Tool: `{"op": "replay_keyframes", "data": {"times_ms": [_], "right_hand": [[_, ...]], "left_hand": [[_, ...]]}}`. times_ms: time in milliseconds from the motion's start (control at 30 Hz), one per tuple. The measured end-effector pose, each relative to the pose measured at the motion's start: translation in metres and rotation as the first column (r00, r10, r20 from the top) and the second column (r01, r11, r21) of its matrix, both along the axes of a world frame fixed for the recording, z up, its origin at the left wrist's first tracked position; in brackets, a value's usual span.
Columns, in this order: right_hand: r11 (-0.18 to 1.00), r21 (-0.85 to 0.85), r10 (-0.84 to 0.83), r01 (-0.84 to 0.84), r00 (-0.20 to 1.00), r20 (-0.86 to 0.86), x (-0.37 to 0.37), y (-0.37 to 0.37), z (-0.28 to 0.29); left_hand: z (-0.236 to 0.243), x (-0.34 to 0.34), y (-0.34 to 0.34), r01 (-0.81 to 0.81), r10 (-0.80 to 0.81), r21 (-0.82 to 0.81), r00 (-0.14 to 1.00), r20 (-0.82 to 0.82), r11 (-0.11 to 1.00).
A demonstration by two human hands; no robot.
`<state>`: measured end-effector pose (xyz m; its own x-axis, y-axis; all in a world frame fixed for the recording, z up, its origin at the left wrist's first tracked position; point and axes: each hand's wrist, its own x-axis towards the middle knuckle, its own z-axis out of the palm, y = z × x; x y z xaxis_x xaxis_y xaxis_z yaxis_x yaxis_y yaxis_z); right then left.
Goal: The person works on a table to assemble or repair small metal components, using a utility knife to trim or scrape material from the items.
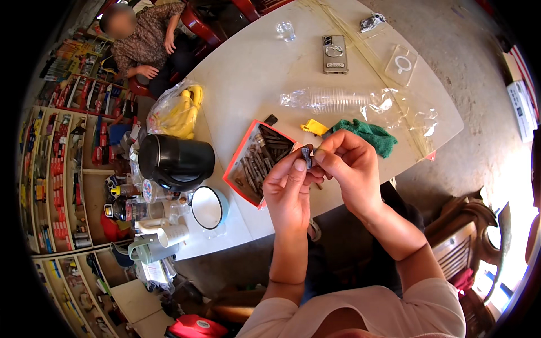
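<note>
Between both hands, near the table's front edge, is a small dark piece (306, 156). My left hand (290, 191) grips it with thumb and fingers. My right hand (352, 172) pinches at its right side. Just left of the hands, a red-rimmed shallow box (235, 170) holds several dark, slender pieces, some partly hidden by my left hand. A yellow object (311, 125) and a crumpled green cloth (372, 138) lie just beyond my right hand.
On the table (225, 79): bananas (186, 112), black kettle (172, 160), enamel cup (205, 205), mugs (171, 236), glass (285, 31), phone (334, 53), clear case (401, 65) and plastic bottles (321, 99). A seated person (141, 50) is at upper left by shelves (56, 180); a wooden chair (451, 248) stands right.
</note>
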<state>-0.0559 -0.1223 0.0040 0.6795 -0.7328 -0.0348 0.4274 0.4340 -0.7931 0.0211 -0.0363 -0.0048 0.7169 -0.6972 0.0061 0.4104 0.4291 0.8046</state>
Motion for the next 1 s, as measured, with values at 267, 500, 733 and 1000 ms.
{"op": "replay_keyframes", "data": {"times_ms": [267,500,733,1000], "right_hand": [[0.997,0.059,0.044,-0.043,0.999,-0.022,0.0010,-0.0017,0.0016],[0.996,0.070,0.053,-0.053,0.999,0.002,0.0022,-0.0008,0.0000],[1.000,0.013,0.019,-0.019,1.000,-0.008,0.0051,0.0018,-0.0049],[0.998,-0.030,-0.047,0.046,0.998,-0.032,0.0058,0.0026,-0.0011]], "left_hand": [[-0.0008,-0.0002,0.0005,0.010,-0.010,0.006,1.000,-0.021,1.000],[-0.0036,0.0025,0.0019,0.023,-0.023,-0.006,0.999,0.028,1.000],[-0.0002,0.0006,0.0005,-0.048,0.047,0.002,0.996,0.080,0.999],[-0.0033,-0.0011,0.0001,-0.120,0.104,0.033,0.947,0.303,0.992]]}}
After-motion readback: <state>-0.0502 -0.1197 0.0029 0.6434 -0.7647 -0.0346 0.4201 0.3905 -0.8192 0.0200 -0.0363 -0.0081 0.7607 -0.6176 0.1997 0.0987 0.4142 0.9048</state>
